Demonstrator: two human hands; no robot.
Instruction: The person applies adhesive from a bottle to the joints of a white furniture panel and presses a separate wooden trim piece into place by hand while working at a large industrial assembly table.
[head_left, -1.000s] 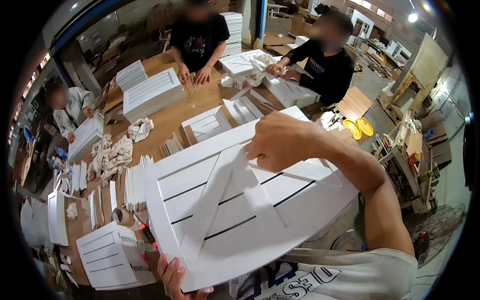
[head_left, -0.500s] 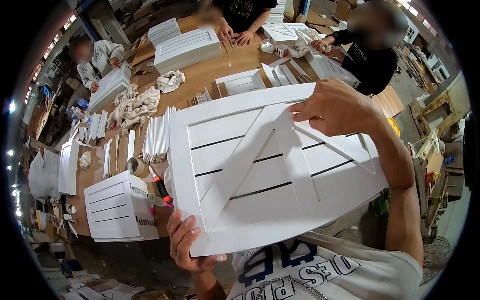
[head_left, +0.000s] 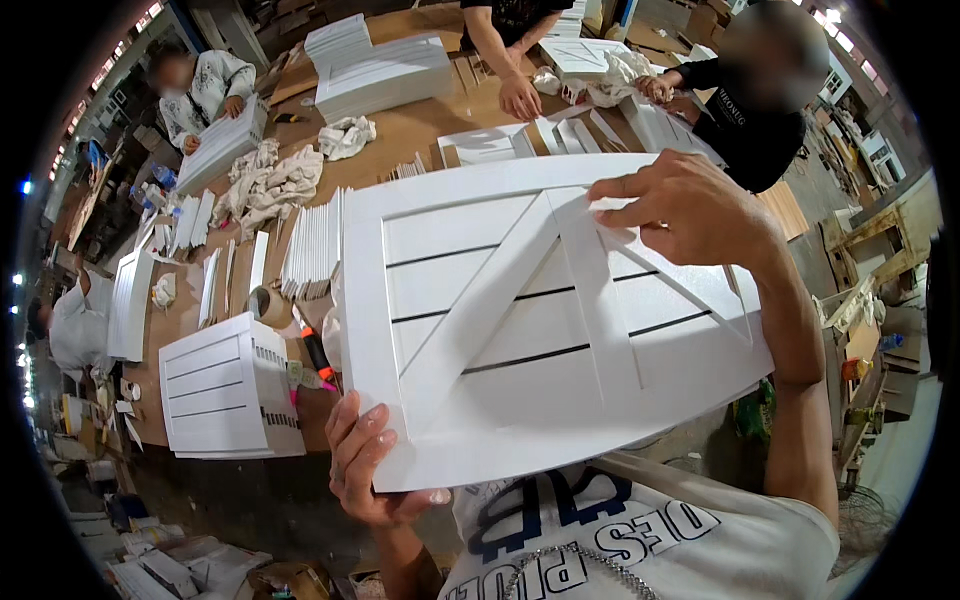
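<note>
I hold a large white slatted wooden panel [head_left: 520,320] with diagonal braces up in front of my chest, its face toward me. My left hand [head_left: 372,462] grips its lower left corner from beneath, thumb on the front. My right hand [head_left: 690,212] rests on the upper right part of the panel, fingers curled over a diagonal brace and the centre upright. The panel hides much of the workbench [head_left: 410,130] behind it.
A stack of white slatted panels [head_left: 225,390] lies at my left on the bench. Bundles of white slats [head_left: 312,245], crumpled rags [head_left: 265,180] and more panel stacks [head_left: 385,75] cover the bench. Other people work at the far side and left end.
The panel has come closer to me and risen, turning more upright. My left hand has shifted along the lower edge toward the corner; my right hand stays on the brace.
</note>
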